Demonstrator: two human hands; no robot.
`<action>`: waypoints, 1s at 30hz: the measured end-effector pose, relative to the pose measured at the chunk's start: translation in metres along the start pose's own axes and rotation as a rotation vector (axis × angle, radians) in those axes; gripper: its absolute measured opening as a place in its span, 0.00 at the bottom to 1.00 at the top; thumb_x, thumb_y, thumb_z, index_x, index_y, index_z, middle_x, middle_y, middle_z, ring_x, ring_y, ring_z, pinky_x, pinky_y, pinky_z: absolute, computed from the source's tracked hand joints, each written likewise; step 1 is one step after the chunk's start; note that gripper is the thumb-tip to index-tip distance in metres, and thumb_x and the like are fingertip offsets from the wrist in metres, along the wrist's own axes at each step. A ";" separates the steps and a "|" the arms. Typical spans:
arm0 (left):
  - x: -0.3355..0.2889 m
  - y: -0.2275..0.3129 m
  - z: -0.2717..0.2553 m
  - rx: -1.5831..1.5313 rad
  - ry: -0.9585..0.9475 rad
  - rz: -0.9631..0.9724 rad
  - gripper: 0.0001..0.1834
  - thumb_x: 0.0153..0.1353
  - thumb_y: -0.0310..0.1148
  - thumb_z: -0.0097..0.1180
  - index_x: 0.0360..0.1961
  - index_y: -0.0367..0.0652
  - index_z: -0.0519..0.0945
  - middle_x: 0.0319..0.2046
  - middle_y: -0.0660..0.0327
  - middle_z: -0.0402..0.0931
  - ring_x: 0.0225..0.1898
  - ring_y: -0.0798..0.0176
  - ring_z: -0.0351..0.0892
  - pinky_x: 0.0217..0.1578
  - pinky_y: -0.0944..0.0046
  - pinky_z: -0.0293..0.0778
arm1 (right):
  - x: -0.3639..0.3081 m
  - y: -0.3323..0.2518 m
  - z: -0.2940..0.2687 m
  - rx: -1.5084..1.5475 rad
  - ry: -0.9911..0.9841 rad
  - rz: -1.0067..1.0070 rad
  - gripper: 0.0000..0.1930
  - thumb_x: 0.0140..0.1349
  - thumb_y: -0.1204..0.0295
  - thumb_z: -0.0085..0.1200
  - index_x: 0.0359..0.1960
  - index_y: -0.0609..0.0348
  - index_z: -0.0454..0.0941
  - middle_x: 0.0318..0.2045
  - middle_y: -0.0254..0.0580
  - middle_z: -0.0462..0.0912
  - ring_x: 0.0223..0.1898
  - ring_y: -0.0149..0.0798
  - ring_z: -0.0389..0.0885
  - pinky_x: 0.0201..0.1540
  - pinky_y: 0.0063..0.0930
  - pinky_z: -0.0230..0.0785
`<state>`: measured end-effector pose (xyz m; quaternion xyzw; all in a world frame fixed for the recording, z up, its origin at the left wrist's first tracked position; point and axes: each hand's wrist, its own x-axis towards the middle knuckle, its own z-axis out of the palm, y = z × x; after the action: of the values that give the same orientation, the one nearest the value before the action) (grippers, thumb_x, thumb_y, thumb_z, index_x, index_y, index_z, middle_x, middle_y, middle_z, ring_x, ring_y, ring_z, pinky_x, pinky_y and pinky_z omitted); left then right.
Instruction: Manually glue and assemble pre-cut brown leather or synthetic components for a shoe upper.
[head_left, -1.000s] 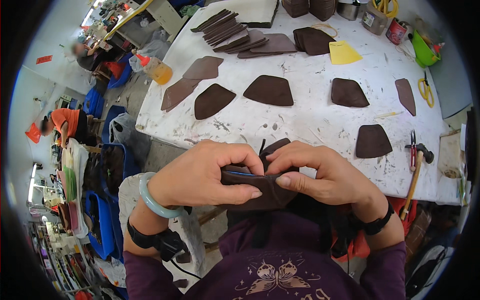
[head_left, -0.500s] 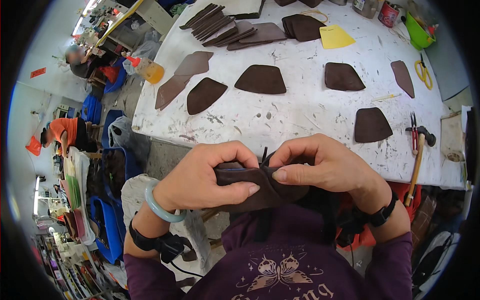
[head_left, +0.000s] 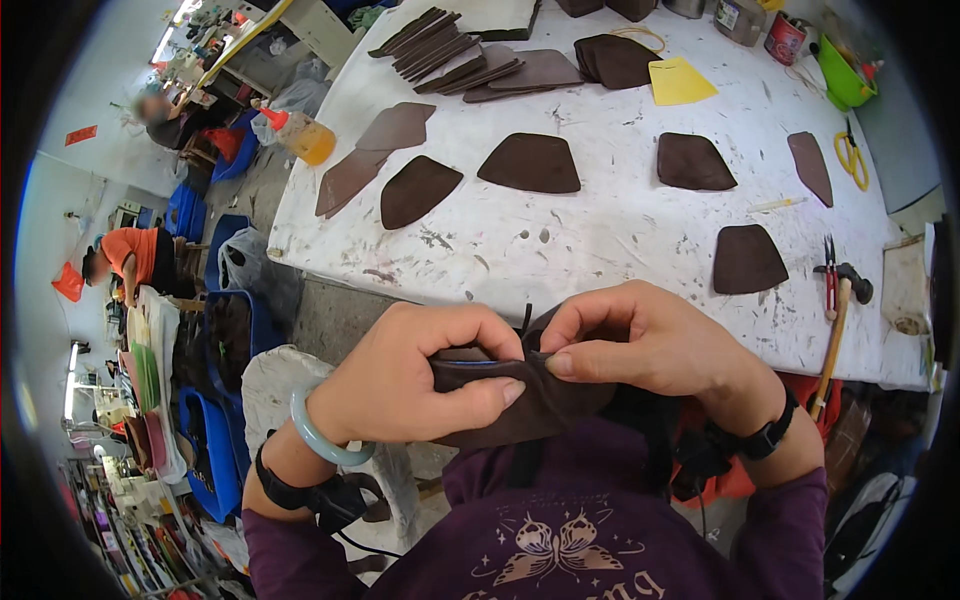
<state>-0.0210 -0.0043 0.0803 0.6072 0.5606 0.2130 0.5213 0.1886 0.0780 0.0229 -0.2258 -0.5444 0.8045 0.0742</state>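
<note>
A dark brown leather piece, folded or pouch-like, hangs between my hands in front of the table's near edge. A thin dark strip sticks up from its upper edge. Closed on its left part, my left hand has the thumb on the near face and the fingers curled inside the upper edge. Thumb and index finger of my right hand pinch the same edge just right of the middle. The fingertips of both hands are close together. A bluish line shows along the rim beside my left fingers.
Brown leather panels lie spread on the white table, with stacked pieces behind. A glue bottle stands at the left. Yellow scissors, red-handled snips and a hammer lie right. Two people are farther left.
Both hands and the leather piece sit slightly lower in the picture, and the table has shifted a little. My hold on the upper edge stays much the same.
</note>
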 end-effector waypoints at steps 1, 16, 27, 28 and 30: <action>-0.001 -0.002 0.000 0.000 0.002 -0.002 0.10 0.49 0.28 0.62 0.32 0.39 0.76 0.25 0.66 0.76 0.25 0.78 0.70 0.26 0.75 0.65 | -0.001 -0.003 0.002 0.000 -0.003 0.001 0.08 0.58 0.68 0.56 0.35 0.59 0.79 0.27 0.25 0.76 0.28 0.17 0.68 0.30 0.14 0.60; 0.006 -0.019 0.000 -0.336 -0.054 -0.095 0.24 0.47 0.29 0.64 0.46 0.38 0.70 0.39 0.61 0.75 0.40 0.73 0.71 0.43 0.73 0.65 | -0.001 -0.004 0.002 0.015 0.011 0.005 0.06 0.59 0.70 0.54 0.34 0.60 0.78 0.26 0.24 0.76 0.28 0.18 0.68 0.31 0.14 0.61; -0.053 -0.075 0.047 -0.812 0.402 -0.034 0.24 0.58 0.36 0.55 0.55 0.39 0.67 0.49 0.58 0.71 0.47 0.66 0.70 0.48 0.65 0.64 | 0.006 -0.005 0.002 0.362 0.229 -0.106 0.07 0.60 0.71 0.55 0.38 0.60 0.77 0.33 0.26 0.76 0.36 0.20 0.71 0.41 0.15 0.64; -0.047 -0.074 0.051 -0.815 0.420 -0.022 0.24 0.58 0.36 0.55 0.55 0.39 0.67 0.49 0.58 0.71 0.47 0.66 0.70 0.48 0.65 0.64 | 0.007 -0.007 0.003 0.340 0.222 -0.121 0.07 0.60 0.72 0.55 0.38 0.60 0.77 0.34 0.27 0.77 0.36 0.20 0.72 0.41 0.16 0.64; -0.026 -0.078 0.062 -1.141 0.253 -0.040 0.33 0.59 0.47 0.55 0.59 0.39 0.63 0.52 0.56 0.70 0.51 0.61 0.71 0.51 0.62 0.67 | 0.013 -0.010 0.008 0.310 0.223 -0.130 0.07 0.60 0.73 0.55 0.39 0.61 0.77 0.34 0.27 0.77 0.37 0.20 0.72 0.41 0.17 0.65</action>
<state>-0.0117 -0.0655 -0.0014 0.1898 0.4265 0.5423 0.6986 0.1725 0.0802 0.0302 -0.2637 -0.4160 0.8420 0.2198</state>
